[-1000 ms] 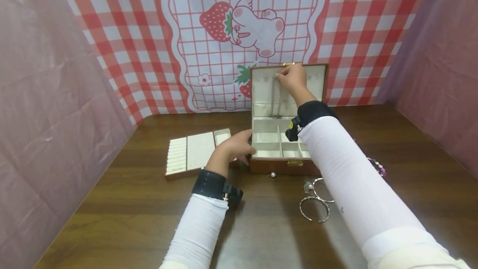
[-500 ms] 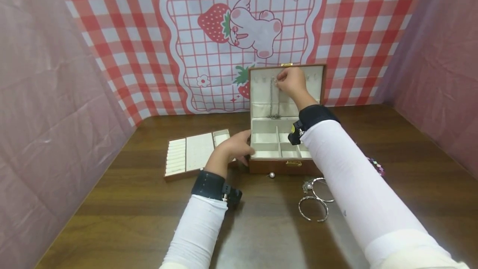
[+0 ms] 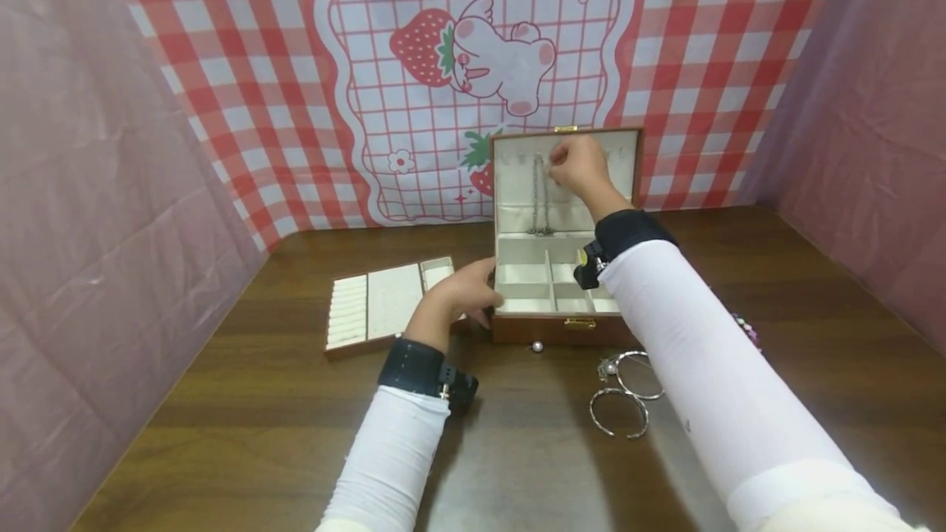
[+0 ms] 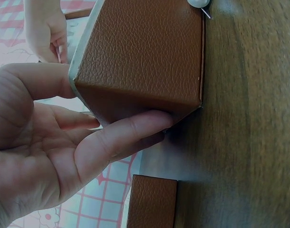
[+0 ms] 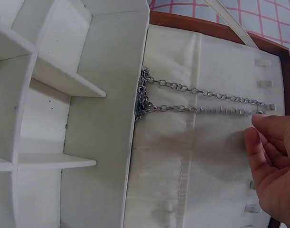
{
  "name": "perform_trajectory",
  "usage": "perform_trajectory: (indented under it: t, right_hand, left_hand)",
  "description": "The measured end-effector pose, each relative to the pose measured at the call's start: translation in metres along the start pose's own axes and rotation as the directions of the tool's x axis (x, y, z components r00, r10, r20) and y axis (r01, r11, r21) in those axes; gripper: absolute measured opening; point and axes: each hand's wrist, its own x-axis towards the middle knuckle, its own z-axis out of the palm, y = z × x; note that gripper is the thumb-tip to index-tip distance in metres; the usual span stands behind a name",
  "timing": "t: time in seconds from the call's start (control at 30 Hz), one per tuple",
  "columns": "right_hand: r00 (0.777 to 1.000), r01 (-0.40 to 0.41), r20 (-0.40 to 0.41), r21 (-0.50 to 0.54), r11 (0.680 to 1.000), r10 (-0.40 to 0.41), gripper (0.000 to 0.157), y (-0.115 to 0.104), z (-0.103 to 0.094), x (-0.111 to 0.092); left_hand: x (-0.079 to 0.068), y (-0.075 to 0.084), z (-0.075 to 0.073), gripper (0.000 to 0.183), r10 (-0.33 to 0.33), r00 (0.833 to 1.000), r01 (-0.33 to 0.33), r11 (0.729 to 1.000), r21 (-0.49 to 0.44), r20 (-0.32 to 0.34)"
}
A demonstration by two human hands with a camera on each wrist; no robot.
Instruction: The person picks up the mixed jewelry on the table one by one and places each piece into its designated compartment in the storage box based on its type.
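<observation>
Spreading across the lower part of the head view, a dark brown wood-grain table (image 3: 244, 425) is catching a pale sheen toward six o'clock. A red-and-white checked cloth (image 3: 709, 89) with strawberries and a cartoon animal is hanging at twelve, and pinkish drapes (image 3: 96, 187) are flanking the nine and three o'clock sides.

A brown jewelry box (image 3: 532, 329) is standing open on the table. Taking it as the centre of the dial, a shallow tray (image 3: 395, 302) is lying at nine, a pearl-topped piece (image 3: 537, 346) is sitting near the front wall at about seven, two silver bangles (image 3: 617, 390) are lying at five, and a beaded bracelet (image 3: 748, 332) is showing past the right sleeve (image 3: 691, 360) between three and four.

Against the raised lid (image 3: 510, 187), a silver chain (image 5: 180, 88) is hanging in two strands that are running up to a small hook (image 5: 272, 107); its lower end is bunching by the compartments. The right hand (image 3: 581, 167) is curling its fingers by the chain's upper end, so the chain is lying at eight to nine o'clock from it; whether the fingertips are pinching it, I cannot tell. The left hand (image 3: 469, 290) is gripping the box's left wall near the eight o'clock corner, its thumb meeting the rim and its fingers pressing against the outside.
</observation>
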Motion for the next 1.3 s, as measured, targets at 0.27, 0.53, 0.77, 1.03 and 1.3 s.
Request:
perform_trajectory:
  t: [0.27, 0.53, 0.77, 1.03, 1.3]
  right_hand:
    - [0.999, -0.009, 0.031, -0.011, 1.000, 0.009, 0.022, 0.003, -0.009, -0.008]
    - [0.946, 0.066, 0.325, -0.152, 0.986, -0.013, 0.017, 0.006, 0.004, -0.018]
    - [0.869, 0.183, 0.494, -0.256, 0.949, -0.034, 0.020, 0.005, 0.026, -0.025]
    - [0.843, 0.189, 0.537, -0.295, 0.936, -0.001, 0.012, 0.003, 0.032, -0.028]
    - [0.841, 0.261, 0.538, -0.299, 0.918, -0.064, 0.011, 0.003, 0.035, -0.029]
  left_hand:
    - [-0.001, 0.001, 0.001, 0.071, -0.005, 1.000, 0.006, 1.000, 0.011, -0.008]
    - [0.002, 0.001, -0.001, 0.073, -0.007, 1.000, 0.007, 1.000, 0.004, -0.010]
    - [0.001, 0.000, 0.000, 0.072, 0.000, 1.000, 0.000, 1.000, -0.006, 0.001]
    - [0.002, 0.003, 0.000, 0.072, 0.023, 1.000, -0.023, 1.000, -0.009, 0.015]
    - [0.001, 0.000, 0.000, 0.072, 0.010, 1.000, -0.010, 1.000, -0.003, 0.005]
